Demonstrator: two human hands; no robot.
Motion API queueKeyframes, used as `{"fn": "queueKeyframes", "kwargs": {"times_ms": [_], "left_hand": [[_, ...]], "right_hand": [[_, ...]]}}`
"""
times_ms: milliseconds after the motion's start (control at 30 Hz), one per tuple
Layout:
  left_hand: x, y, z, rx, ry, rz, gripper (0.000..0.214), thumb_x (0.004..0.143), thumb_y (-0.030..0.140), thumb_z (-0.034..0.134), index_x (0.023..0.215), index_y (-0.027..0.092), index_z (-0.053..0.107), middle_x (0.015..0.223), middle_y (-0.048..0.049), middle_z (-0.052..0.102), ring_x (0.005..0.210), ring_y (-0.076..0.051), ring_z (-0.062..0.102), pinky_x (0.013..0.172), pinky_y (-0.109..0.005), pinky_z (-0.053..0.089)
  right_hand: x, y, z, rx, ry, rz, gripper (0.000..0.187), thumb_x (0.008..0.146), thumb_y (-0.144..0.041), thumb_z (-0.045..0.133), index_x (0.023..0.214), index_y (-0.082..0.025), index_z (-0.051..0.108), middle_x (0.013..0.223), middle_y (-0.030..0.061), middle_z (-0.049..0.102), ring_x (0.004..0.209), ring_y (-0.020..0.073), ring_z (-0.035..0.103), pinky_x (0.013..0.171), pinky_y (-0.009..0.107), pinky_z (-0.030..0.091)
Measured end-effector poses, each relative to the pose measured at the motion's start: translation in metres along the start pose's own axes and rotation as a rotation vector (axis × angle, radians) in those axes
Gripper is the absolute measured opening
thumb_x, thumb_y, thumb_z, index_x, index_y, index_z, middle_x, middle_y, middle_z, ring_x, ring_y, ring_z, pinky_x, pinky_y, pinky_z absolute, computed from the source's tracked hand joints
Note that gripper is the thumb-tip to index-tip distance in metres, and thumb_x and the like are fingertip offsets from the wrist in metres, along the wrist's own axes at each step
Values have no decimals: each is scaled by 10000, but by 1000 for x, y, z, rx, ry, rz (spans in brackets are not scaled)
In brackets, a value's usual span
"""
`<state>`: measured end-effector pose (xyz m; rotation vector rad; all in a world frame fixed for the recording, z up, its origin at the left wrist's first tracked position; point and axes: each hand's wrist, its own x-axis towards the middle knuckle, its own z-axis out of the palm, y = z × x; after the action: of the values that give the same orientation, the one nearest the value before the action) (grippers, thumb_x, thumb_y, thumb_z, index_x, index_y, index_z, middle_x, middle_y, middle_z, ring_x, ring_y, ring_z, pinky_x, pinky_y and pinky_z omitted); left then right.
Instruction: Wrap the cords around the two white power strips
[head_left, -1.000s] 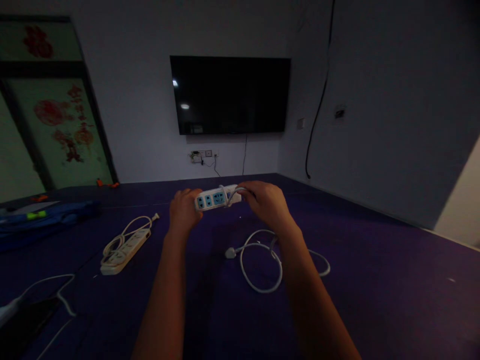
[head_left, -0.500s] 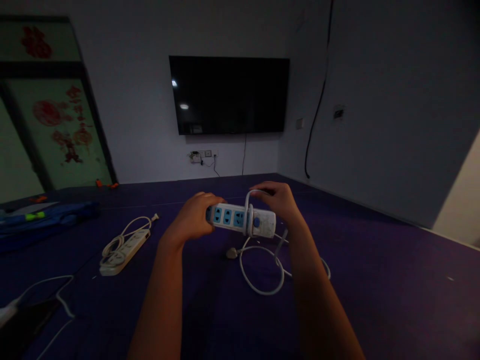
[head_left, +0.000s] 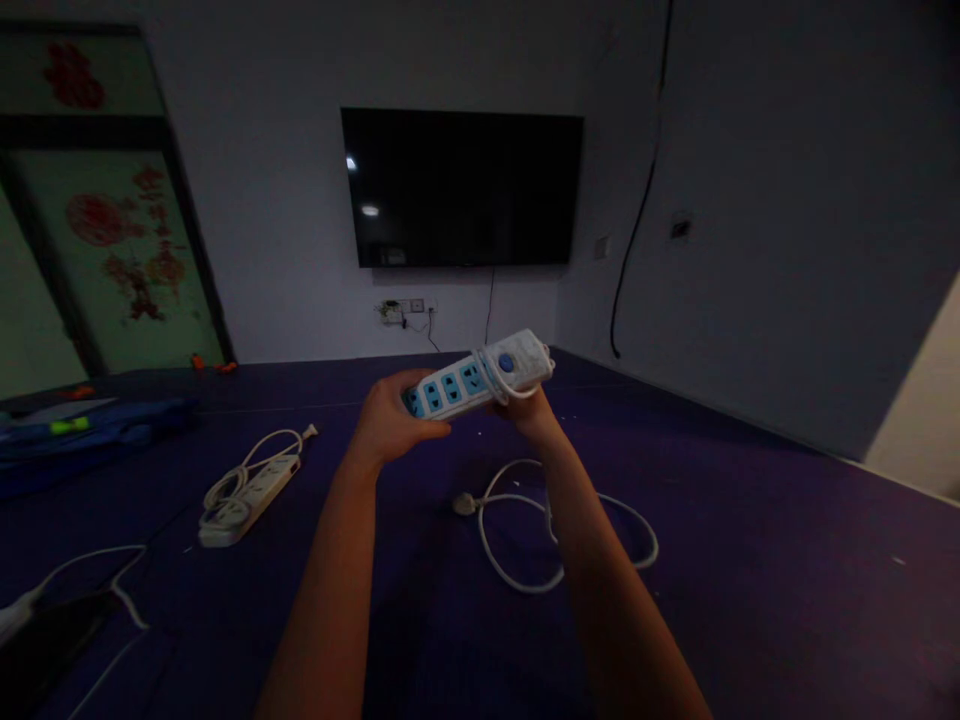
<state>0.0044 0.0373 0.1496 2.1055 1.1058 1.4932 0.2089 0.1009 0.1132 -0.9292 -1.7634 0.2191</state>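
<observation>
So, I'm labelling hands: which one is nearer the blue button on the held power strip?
Right. The right hand is just below the blue button, partly hidden by the power strip; the left hand holds the strip's opposite end.

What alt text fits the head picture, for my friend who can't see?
A person's left hand and right hand hold up a white power strip with blue sockets, cord looped around it. Below, more cord and a plug lie on a purple floor, with another power strip to the left. A dark TV hangs beyond.
</observation>
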Motion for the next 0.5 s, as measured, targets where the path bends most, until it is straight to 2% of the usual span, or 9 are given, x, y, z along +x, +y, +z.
{"fn": "queueKeyframes", "kwargs": {"times_ms": [67, 167, 267, 367, 500], "left_hand": [[3, -1, 1, -40, 115, -49, 549, 437, 201, 770, 974, 140, 673, 880, -43, 701, 776, -205, 645, 697, -309, 502], [6, -5, -1, -52, 308, -98, 507, 448, 238, 769, 938, 148, 679, 832, -23, 695, 713, -188, 637, 625, -285, 493], [7, -15, -6, -19, 474, -149, 478, 464, 269, 760, 922, 157, 677, 792, -11, 686, 669, -172, 623, 592, -272, 478], [7, -23, -11, 70, 533, -197, 420, 482, 287, 748, 880, 175, 679, 745, 2, 672, 634, -162, 606, 572, -266, 455], [5, -25, -9, 328, 508, -265, 347, 537, 305, 713, 863, 193, 673, 746, -15, 667, 660, -183, 605, 584, -281, 424]], "right_hand": [[-1, -7, 5, 195, -57, 87, 475, 839, -518, 396, 818, -122, 658, 528, 35, 578, 444, 123, 461, 469, 264, 399], [-5, -16, 8, 254, -179, 173, 503, 812, -544, 421, 784, -105, 667, 452, -13, 517, 386, 77, 372, 431, 219, 323], [-9, -20, 8, 232, -228, 218, 447, 807, -493, 459, 824, -104, 677, 431, -43, 485, 382, 65, 358, 425, 199, 276], [-10, -26, 7, 162, -258, 215, 356, 823, -408, 472, 816, -119, 678, 433, -56, 475, 382, 62, 352, 429, 195, 260], [-10, -44, 1, -33, -259, 123, 323, 848, -328, 486, 646, -129, 641, 433, -44, 478, 419, 69, 403, 481, 205, 288]]}}
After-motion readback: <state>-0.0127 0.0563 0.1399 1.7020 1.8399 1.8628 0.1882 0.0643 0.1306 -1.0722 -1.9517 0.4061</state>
